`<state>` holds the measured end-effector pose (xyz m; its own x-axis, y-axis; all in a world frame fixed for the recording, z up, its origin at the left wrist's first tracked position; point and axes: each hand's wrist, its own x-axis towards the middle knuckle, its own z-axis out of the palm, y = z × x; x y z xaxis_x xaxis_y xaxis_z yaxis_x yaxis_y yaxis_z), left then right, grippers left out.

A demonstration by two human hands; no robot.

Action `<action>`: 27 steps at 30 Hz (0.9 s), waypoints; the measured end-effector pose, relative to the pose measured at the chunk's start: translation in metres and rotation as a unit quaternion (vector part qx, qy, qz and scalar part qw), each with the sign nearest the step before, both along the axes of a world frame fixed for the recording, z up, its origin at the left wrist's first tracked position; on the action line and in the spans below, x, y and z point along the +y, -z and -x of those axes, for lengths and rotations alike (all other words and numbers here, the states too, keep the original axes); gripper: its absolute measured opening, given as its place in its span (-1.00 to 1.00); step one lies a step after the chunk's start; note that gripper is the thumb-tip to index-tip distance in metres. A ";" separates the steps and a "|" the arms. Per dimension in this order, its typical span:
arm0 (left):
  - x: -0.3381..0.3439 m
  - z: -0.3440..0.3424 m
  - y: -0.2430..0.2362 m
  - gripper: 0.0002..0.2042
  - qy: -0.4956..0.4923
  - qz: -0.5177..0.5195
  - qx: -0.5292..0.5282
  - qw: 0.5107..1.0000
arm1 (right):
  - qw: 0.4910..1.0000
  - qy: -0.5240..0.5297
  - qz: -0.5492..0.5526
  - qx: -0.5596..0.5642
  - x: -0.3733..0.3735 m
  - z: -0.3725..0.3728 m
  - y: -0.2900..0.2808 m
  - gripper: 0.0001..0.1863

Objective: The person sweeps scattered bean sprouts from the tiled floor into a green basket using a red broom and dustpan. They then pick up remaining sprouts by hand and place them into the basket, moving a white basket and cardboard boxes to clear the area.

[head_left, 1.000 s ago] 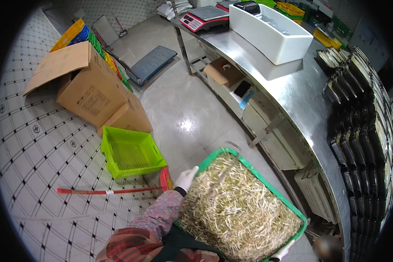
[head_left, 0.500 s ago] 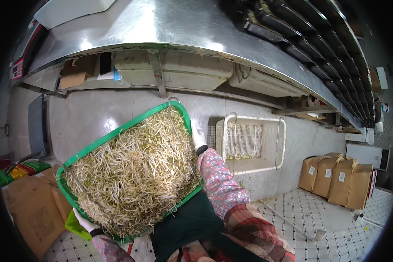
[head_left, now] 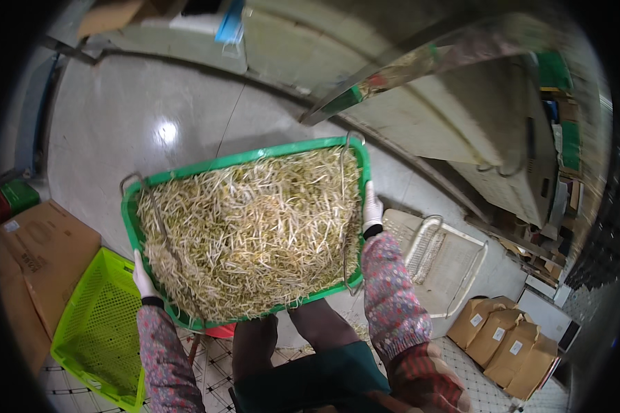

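A green crate is held up in front of the body by two white-gloved hands, above the gray floor. It is filled almost to the rim with pale bean sprouts, and a bent metal handle is seen over the sprouts near its right end. The rim is gripped at the lower left corner by the left hand and on the right side by the right hand; the fingers of both are partly hidden by the rim. A lime-green mesh basket is placed below and to the left, just beside a cardboard box. To the right, a white crate is set on the floor, near brown paper bags.
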<state>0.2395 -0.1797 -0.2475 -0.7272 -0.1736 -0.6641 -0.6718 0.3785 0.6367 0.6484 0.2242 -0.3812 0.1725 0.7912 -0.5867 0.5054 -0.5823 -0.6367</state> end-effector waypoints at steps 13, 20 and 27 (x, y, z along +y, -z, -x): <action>0.050 0.115 0.083 -0.41 0.126 0.073 0.049 0.988 | 0.986 0.165 0.034 0.014 -0.037 0.022 -0.036 -0.31; -0.009 0.215 0.040 -0.41 0.331 0.140 0.171 0.917 | 0.951 -0.209 -0.181 -0.142 -0.076 -0.017 -0.067 -0.31; -0.034 0.063 -0.049 -0.64 0.528 0.153 0.147 0.822 | 0.900 0.126 0.027 -0.417 -0.116 -0.304 -0.040 -0.09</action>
<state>0.1767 -0.2134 -0.1984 -0.7009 0.5316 -0.4756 0.3003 0.8247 0.4792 0.9529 0.1081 -0.3413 0.7408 0.6392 -0.2065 0.6418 -0.7643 -0.0634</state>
